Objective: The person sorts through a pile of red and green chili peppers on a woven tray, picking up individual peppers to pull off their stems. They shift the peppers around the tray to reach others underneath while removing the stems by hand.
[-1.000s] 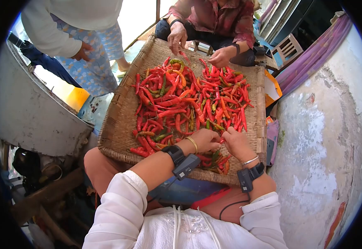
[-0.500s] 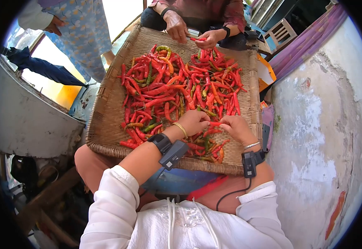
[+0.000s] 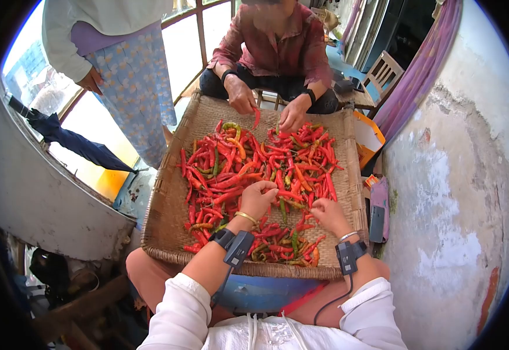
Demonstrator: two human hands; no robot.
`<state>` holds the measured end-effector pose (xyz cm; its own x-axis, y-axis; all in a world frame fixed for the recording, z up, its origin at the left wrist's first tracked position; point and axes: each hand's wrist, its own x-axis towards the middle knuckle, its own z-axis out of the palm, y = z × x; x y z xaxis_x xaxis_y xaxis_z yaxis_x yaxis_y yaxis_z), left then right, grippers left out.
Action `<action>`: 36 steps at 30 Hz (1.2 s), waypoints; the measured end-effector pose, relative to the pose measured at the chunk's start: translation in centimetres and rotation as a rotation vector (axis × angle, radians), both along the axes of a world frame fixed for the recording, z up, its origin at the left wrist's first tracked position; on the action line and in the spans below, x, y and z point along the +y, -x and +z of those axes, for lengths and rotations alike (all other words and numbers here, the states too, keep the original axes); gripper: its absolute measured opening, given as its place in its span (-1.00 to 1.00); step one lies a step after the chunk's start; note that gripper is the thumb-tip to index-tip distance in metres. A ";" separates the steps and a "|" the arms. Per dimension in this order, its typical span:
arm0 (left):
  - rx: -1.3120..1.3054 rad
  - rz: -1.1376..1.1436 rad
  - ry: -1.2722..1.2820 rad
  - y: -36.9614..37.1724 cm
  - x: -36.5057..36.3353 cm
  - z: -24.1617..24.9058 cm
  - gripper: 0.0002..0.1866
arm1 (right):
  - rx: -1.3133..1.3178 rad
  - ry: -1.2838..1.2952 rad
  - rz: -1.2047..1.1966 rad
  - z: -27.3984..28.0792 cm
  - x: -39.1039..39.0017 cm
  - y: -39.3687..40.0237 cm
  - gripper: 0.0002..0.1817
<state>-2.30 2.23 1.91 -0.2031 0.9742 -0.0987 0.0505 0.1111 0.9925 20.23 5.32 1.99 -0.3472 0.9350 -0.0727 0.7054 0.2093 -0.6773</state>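
A shallow woven basket [image 3: 162, 216] in front of me holds a spread of chili peppers [image 3: 231, 175], mostly red with some green and orange ones. Over its near half, my left hand [image 3: 258, 201] is closed in a pinch, and a red chili pepper [image 3: 291, 195] runs out from its fingertips. To the right, my right hand [image 3: 331, 216] also has its fingers pinched together just above the peppers; whatever lies between them is too small to make out. Below my hands is a smaller cluster of darker peppers [image 3: 275, 239] by the near rim.
Across the basket sits a person in a dark red shirt [image 3: 272, 46], one hand holding up a red chili. Another person in a floral skirt [image 3: 129, 76] stands at left, near a folded umbrella [image 3: 79, 143]. A worn wall [image 3: 435, 175] borders the right, beside an orange box [image 3: 368, 137].
My hands have come apart from around one red chili, the right one moving off to the right. The view has tilted upward. The person opposite has parted their hands, one lifting a chili.
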 end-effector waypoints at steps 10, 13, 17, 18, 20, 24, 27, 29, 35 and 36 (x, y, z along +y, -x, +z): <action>-0.974 0.209 -0.145 2.1 2.6 -0.2 -0.31 | -0.579 -0.148 0.052 0.4 -0.1 -0.3 -0.63; -0.542 -0.072 0.014 1.1 1.7 -0.4 -0.34 | -0.692 -0.206 0.193 0.5 -0.2 -0.1 -0.72; -0.009 -0.521 0.003 -2.0 0.3 -2.0 -0.57 | -0.630 -0.317 0.319 0.8 -1.1 0.4 -0.80; -0.008 -0.525 -0.004 -2.5 0.0 -2.1 -0.57 | -0.529 -0.344 0.329 2.0 -1.7 1.2 -0.82; 0.296 -0.581 -0.158 -3.1 -0.7 -2.1 -0.64 | -0.397 -0.436 0.362 2.1 -2.1 1.9 -0.85; 0.338 -0.627 0.011 -3.2 -1.2 -2.0 -0.77 | -0.342 -0.448 0.412 2.9 -2.4 2.5 -0.83; 0.323 -0.624 0.073 -2.5 -0.8 -1.9 -0.78 | -0.220 -0.453 0.380 2.4 -1.7 1.8 -0.83; 0.326 -0.604 0.019 -2.2 -0.4 -1.6 -0.77 | -0.189 -0.476 0.282 2.6 -0.9 0.8 -0.83; 0.154 -0.505 0.219 -1.2 0.1 0.2 -0.72 | 0.481 0.161 -0.104 3.7 -0.9 1.8 -0.82; 0.115 -0.413 0.219 -1.0 0.5 0.0 -0.72 | 0.481 0.163 -0.103 3.5 -0.7 1.8 -0.82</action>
<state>-1.33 2.69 1.91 0.1751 0.9343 -0.3105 0.2423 0.2647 0.9334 18.42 4.59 5.49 -0.2837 0.9560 -0.0750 0.3178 0.0200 -0.9479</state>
